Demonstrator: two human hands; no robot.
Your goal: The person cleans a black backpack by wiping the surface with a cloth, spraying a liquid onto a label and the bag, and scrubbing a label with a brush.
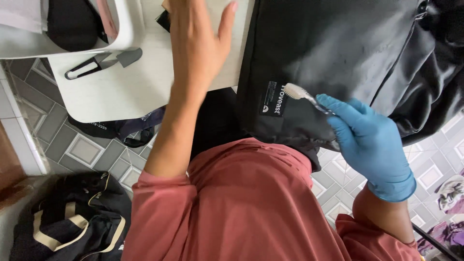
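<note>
My right hand (369, 145), in a blue glove, grips a toothbrush (300, 94) whose white bristle head rests against a black bag (333, 53) near its small label patch. The bag hangs over the edge of a white table (116, 87) toward my lap. My bare left hand (198, 43) reaches up across the table with its fingers spread flat, holding nothing; its fingertips are near the bag's left edge. My reddish-pink shirt fills the lower middle of the view.
A black-handled tool (96, 65) lies on the white table beside a white container (72, 29) holding something dark. A dark bag with cream straps (72, 217) sits on the tiled floor at lower left. Dark cloth lies under the table, and crumpled fabric (452, 193) at the right edge.
</note>
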